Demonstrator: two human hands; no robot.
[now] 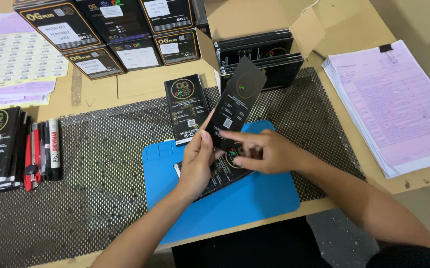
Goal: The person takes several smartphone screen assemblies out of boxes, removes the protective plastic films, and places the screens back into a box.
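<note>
Left hand (198,160) holds black sleeve (236,101); open carton (264,22) behind

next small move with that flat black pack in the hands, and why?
Probably lay the black pack on the stack under the hands. The left hand pinches its lower edge, tilted up over the blue mat; the right hand has fingers at its base, just above that stack.

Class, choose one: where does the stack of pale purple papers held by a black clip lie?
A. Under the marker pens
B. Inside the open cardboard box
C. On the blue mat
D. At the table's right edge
D: the clipped paper stack lies at the table's right edge, clear of the blue mat.
</note>
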